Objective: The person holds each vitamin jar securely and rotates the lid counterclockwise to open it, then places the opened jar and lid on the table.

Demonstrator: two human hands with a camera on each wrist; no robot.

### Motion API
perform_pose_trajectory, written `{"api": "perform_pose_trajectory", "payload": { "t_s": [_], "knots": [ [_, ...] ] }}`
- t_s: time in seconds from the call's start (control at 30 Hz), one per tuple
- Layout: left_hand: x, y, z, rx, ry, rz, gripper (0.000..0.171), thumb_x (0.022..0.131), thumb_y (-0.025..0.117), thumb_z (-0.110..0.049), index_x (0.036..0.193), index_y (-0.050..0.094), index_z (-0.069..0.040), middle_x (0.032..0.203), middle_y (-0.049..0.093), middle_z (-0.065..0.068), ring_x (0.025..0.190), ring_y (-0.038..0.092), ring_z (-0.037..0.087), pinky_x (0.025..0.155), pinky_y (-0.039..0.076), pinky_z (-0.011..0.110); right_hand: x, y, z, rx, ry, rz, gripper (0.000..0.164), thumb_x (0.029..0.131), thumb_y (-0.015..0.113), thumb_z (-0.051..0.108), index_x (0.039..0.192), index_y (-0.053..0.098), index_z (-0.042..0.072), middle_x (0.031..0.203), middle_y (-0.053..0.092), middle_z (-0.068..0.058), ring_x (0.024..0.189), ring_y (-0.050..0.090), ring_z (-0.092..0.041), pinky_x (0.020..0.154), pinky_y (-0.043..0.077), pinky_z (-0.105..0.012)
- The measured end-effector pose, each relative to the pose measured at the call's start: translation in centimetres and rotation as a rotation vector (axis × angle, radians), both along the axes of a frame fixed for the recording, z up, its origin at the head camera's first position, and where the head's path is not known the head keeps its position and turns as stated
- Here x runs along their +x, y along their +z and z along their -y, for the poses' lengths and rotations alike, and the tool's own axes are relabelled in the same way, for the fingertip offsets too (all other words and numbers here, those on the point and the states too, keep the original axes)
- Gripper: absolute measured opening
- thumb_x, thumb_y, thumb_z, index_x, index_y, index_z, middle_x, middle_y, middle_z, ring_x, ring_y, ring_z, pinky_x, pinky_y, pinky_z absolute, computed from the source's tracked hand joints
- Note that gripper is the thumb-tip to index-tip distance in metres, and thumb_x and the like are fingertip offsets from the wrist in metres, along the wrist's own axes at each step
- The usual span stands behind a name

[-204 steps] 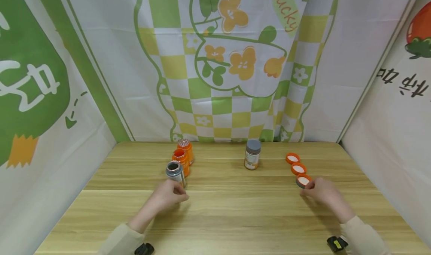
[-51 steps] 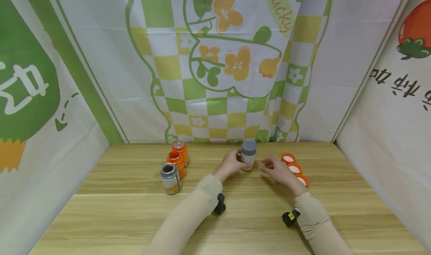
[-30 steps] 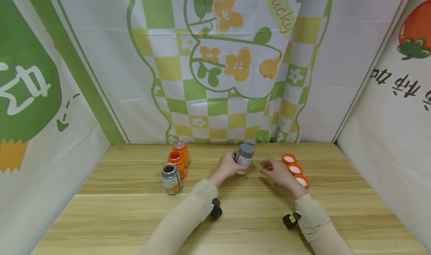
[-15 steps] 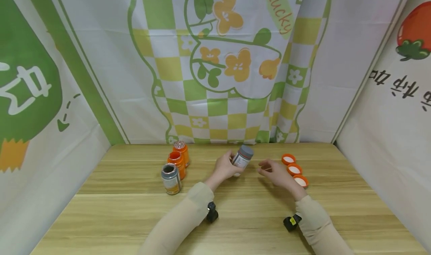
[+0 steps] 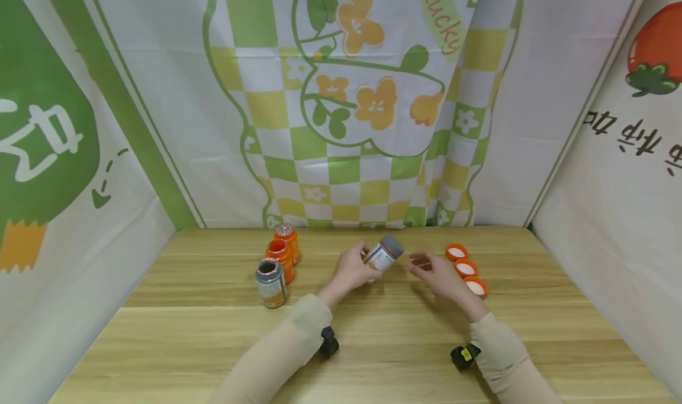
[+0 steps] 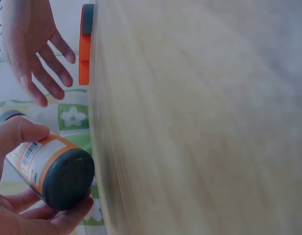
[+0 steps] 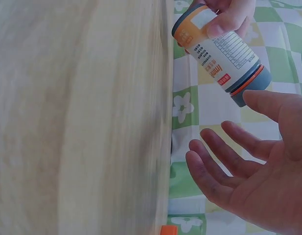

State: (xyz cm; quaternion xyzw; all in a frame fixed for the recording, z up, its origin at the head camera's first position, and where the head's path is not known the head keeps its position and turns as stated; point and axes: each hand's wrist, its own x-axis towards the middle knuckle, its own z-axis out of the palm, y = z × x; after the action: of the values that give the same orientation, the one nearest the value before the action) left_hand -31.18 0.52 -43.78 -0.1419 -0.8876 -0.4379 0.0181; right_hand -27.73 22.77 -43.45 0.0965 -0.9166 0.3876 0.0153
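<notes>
My left hand (image 5: 350,269) grips a grey plastic jar (image 5: 379,257) with a white and orange label. The jar leans over to the right, above the table, its grey lid (image 5: 392,246) on and pointing toward my right hand (image 5: 437,273). That hand is held out with relaxed, spread fingers, just right of the lid, and holds nothing. In the right wrist view, an orange ring shows under the lid (image 7: 253,85), and the thumb overlaps the lid's edge. The left wrist view shows the jar's dark base (image 6: 68,179), with the left thumb on the label.
Three uncapped jars stand in a slanting row at left: a grey one (image 5: 272,285) in front, two orange jars (image 5: 281,259) behind. Three lids (image 5: 466,268) lie white inside up beside my right hand. The wooden table (image 5: 373,356) ends at a fabric backdrop (image 5: 341,179).
Both hands have come in from the sides to the middle. The left hand has taken the upright jar, lifted it and tipped it increasingly rightward. The right hand has barely moved lately.
</notes>
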Motion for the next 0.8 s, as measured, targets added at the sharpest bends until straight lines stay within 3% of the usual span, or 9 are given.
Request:
{"api": "perform_pose_trajectory", "payload": {
  "t_s": [0.43,0.8],
  "knots": [
    [1.2,0.6,1.0,-0.027,-0.012,0.007,0.056,0.061,0.080,-0.014,0.112,0.060,-0.005,0.097,0.065,0.011,0.077,0.058,0.019,0.062,0.048,0.028,0.6,0.6,0.6,0.012,0.007,-0.052,0.043,0.095,0.056,0.034,0.128,0.054,0.007,0.118,0.062,-0.015,0.108,0.060,-0.033,0.084,0.052,-0.042],
    [1.8,0.8,1.7,-0.046,-0.027,0.007,0.046,0.063,0.081,-0.015,0.105,0.065,-0.006,0.088,0.064,0.006,0.073,0.056,0.017,0.061,0.048,0.028,1.0,1.1,1.3,-0.001,0.014,-0.063,0.048,0.093,0.055,0.044,0.127,0.055,0.010,0.118,0.063,-0.013,0.108,0.060,-0.032,0.082,0.052,-0.041]
  ]
}}
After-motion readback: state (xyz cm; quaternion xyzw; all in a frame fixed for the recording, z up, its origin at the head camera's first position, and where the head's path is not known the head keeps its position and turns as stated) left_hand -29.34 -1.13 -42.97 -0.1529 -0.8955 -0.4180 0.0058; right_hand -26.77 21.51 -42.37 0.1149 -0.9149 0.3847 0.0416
